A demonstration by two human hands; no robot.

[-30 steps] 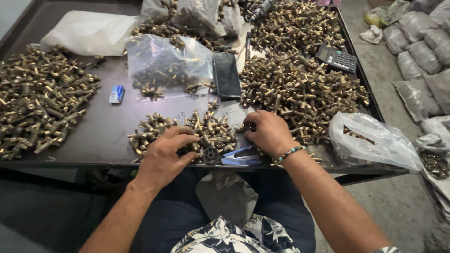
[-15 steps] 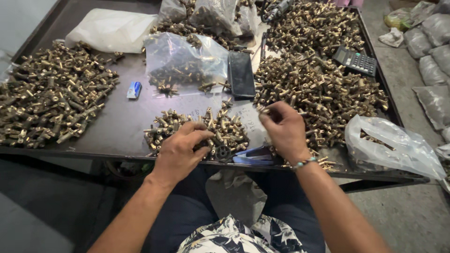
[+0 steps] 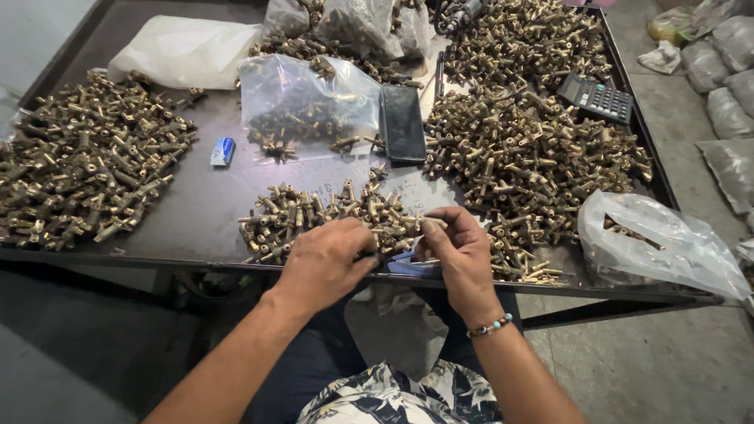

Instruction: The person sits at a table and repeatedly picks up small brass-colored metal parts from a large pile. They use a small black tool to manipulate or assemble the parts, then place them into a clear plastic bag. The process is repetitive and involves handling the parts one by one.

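My left hand (image 3: 326, 257) and my right hand (image 3: 462, 251) meet at the front edge of a dark metal table (image 3: 196, 208). Both close around small brass fittings at the near side of a little brass pile (image 3: 314, 212). The right fingers pinch a brass fitting (image 3: 428, 225) by its tip. What the left fingers grip is mostly hidden under the hand. A blue object (image 3: 408, 265) lies between the hands on the table edge. A beaded bracelet (image 3: 491, 326) is on my right wrist.
A large heap of brass fittings (image 3: 526, 149) lies right of centre, another heap (image 3: 86, 177) at the left. Clear bags of parts (image 3: 306, 102), a white bag (image 3: 184, 51), a black phone (image 3: 403, 122), a calculator (image 3: 595, 98), a small blue packet (image 3: 222, 151) and a crumpled bag (image 3: 667, 243) surround them.
My hands have drawn together at the table's front edge, and the right hand now pinches a fitting. The camera view has shifted slightly.
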